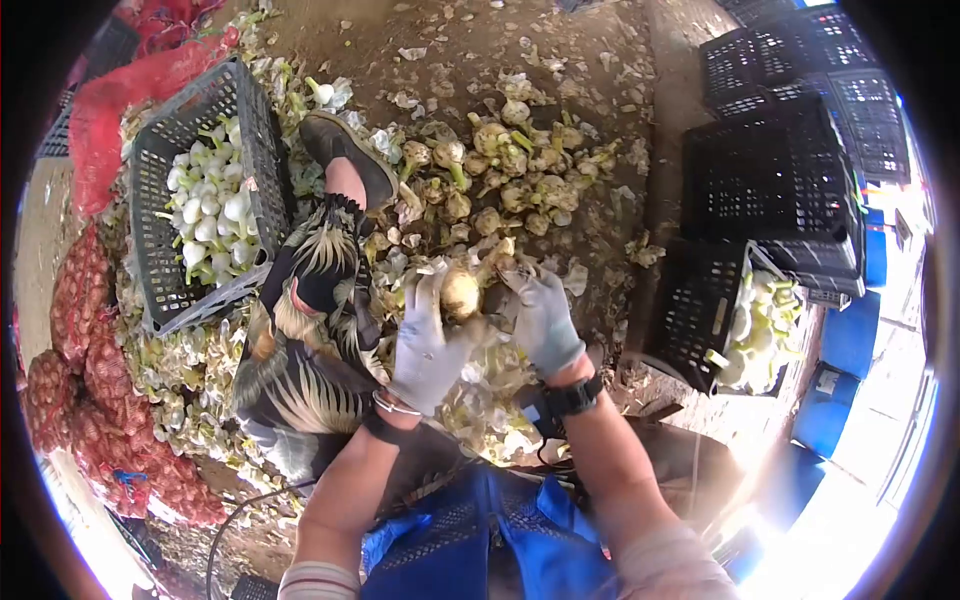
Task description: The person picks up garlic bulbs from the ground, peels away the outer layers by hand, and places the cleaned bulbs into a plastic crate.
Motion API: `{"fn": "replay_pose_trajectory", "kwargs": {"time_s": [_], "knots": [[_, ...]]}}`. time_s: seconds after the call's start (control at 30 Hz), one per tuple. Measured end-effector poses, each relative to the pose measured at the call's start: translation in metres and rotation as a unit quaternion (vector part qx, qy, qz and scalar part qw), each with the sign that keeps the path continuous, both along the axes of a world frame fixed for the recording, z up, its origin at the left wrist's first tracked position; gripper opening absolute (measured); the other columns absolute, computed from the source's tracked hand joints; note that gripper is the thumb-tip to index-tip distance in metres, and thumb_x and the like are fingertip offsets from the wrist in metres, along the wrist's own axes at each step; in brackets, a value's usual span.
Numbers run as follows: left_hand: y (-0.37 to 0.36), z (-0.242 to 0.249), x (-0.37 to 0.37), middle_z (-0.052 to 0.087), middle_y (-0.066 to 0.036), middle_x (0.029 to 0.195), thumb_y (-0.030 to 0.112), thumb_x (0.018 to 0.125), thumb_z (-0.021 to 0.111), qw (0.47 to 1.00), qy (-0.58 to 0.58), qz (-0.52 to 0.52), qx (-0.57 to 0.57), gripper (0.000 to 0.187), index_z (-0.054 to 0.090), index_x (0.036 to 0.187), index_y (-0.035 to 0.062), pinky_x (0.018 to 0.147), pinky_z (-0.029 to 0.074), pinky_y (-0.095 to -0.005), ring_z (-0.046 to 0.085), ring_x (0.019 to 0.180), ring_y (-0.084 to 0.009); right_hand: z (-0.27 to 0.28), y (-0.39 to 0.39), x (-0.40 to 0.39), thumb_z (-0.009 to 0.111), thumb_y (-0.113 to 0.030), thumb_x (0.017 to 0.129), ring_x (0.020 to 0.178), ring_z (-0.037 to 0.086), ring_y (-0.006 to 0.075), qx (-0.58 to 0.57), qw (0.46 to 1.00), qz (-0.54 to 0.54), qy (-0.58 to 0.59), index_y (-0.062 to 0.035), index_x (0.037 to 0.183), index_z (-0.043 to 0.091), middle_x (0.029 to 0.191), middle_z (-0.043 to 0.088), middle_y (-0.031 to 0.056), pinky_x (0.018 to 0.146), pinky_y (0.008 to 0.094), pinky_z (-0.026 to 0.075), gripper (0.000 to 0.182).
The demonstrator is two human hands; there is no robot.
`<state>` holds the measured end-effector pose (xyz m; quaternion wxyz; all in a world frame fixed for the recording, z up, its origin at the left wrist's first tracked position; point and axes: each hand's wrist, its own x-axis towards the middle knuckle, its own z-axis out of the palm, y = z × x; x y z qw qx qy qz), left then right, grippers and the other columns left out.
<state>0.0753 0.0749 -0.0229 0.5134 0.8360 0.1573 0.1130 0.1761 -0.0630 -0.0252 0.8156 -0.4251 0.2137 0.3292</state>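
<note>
My left hand (428, 345), in a pale glove, is closed around a round yellowish-white bulb (460, 293) at the middle of the view. Just to the right is my right hand (543, 318), also gloved, its fingers bent near a ragged brownish piece (497, 262) beside the bulb. Whether those fingers grip the piece is hard to make out. Beyond both hands, a pile of untrimmed garlic bulbs (520, 165) lies on the ground. Loose peelings (485, 385) are scattered beneath the hands.
At the left stands a dark crate (262, 165) holding cleaned white bulbs (212, 205). Red mesh sacks (110, 385) lie beyond it. On the right, black crates (765, 175) are stacked near another crate of white bulbs (765, 330). My shoe (350, 155) is beside the pile.
</note>
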Motion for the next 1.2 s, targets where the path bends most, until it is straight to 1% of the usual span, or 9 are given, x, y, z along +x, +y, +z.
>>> {"fn": "replay_pose_trajectory", "kwargs": {"time_s": [0.17, 0.33, 0.43, 0.7, 0.83, 0.93, 0.97, 1.1, 1.2], "knots": [[-0.009, 0.040, -0.015, 0.057, -0.018, 0.114, 0.004, 0.074, 0.076, 0.999, -0.014, -0.007, 0.034, 0.060, 0.050, 0.128, 0.0017, 0.089, 0.049, -0.0394, 0.059, 0.102, -0.0349, 0.016, -0.005, -0.039, 0.059, -0.008, 0.093, 0.069, 0.054, 0.0074, -0.329, 0.897, 0.151, -0.253, 0.0009, 0.116, 0.068, 0.072, 0.064, 0.0028, 0.063, 0.0285, 0.048, 0.026], [-0.012, 0.055, -0.031, 0.059, -0.013, 0.113, 0.002, 0.075, 0.074, 0.995, -0.074, -0.034, 0.056, 0.061, 0.049, 0.130, 0.0016, 0.089, 0.049, -0.0350, 0.060, 0.101, -0.0270, 0.051, -0.025, -0.055, 0.057, -0.006, 0.094, 0.075, 0.057, 0.0050, -0.313, 0.871, 0.137, -0.353, 0.0064, 0.118, 0.065, 0.081, 0.069, 0.0042, 0.065, 0.0233, 0.048, 0.029], [-0.015, 0.080, -0.037, 0.058, -0.006, 0.115, 0.005, 0.083, 0.065, 0.901, 0.029, -0.010, -0.433, 0.053, 0.048, 0.133, -0.0001, 0.090, 0.047, -0.0257, 0.056, 0.100, -0.0125, 0.072, -0.037, -0.076, 0.052, -0.003, 0.098, 0.083, 0.063, 0.0078, -0.281, 0.904, 0.111, -0.302, 0.0081, 0.118, 0.063, 0.092, 0.070, 0.0049, 0.072, 0.0246, 0.052, 0.025], [-0.025, 0.071, -0.050, 0.061, -0.010, 0.112, 0.017, 0.087, 0.062, 0.992, -0.047, -0.067, -0.100, 0.048, 0.051, 0.130, -0.0003, 0.086, 0.050, -0.0303, 0.060, 0.096, -0.0166, 0.074, -0.049, -0.077, 0.057, 0.000, 0.094, 0.084, 0.066, 0.0106, -0.020, 0.978, 0.126, -0.163, 0.0030, 0.126, 0.057, 0.106, 0.067, 0.0035, 0.071, 0.0245, 0.055, 0.032], [-0.018, 0.065, -0.055, 0.063, -0.009, 0.107, 0.024, 0.091, 0.068, 0.906, -0.006, -0.034, -0.421, 0.047, 0.053, 0.129, 0.0004, 0.084, 0.052, -0.0322, 0.063, 0.095, -0.0182, 0.093, -0.056, -0.079, 0.055, 0.000, 0.094, 0.083, 0.066, 0.0093, 0.002, 0.974, 0.169, -0.153, 0.0021, 0.107, 0.067, 0.096, 0.069, 0.0024, 0.067, 0.0247, 0.053, 0.018], [-0.008, 0.044, -0.070, 0.065, -0.013, 0.115, 0.041, 0.097, 0.056, 0.912, 0.108, -0.094, -0.385, 0.050, 0.054, 0.128, 0.0017, 0.088, 0.055, -0.0322, 0.065, 0.099, -0.0207, 0.109, -0.051, -0.083, 0.056, 0.003, 0.086, 0.082, 0.069, 0.0189, -0.176, 0.923, 0.212, -0.267, -0.0007, 0.103, 0.070, 0.094, 0.071, 0.0042, 0.069, 0.0305, 0.054, 0.023], [-0.005, 0.052, -0.068, 0.066, -0.013, 0.118, 0.048, 0.098, 0.052, 0.634, 0.147, -0.027, -0.759, 0.055, 0.056, 0.129, 0.0028, 0.090, 0.056, -0.0361, 0.066, 0.101, -0.0234, 0.113, -0.053, -0.082, 0.056, 0.004, 0.079, 0.082, 0.068, 0.0258, -0.269, 0.838, 0.237, -0.411, -0.0028, 0.104, 0.070, 0.093, 0.071, 0.0054, 0.071, 0.0344, 0.054, 0.029], [-0.014, 0.092, -0.071, 0.062, -0.007, 0.079, 0.070, 0.094, 0.034, 0.698, 0.288, -0.042, -0.654, 0.071, 0.063, 0.121, 0.0108, 0.053, 0.035, -0.0299, 0.047, 0.058, -0.0161, 0.107, -0.052, -0.077, 0.066, -0.005, 0.064, 0.081, 0.064, 0.0355, -0.385, 0.597, 0.254, -0.656, -0.0131, 0.111, 0.070, 0.090, 0.066, 0.0089, 0.071, 0.0411, 0.052, 0.047], [-0.012, 0.077, -0.078, 0.068, -0.010, 0.088, 0.057, 0.096, 0.041, 0.733, 0.243, -0.106, -0.626, 0.059, 0.061, 0.120, 0.0074, 0.059, 0.050, -0.0338, 0.063, 0.067, -0.0218, 0.094, -0.051, -0.080, 0.073, -0.018, 0.065, 0.077, 0.062, 0.0329, -0.419, 0.497, 0.207, -0.731, -0.0174, 0.117, 0.068, 0.087, 0.063, 0.0064, 0.066, 0.0404, 0.050, 0.052]]}}
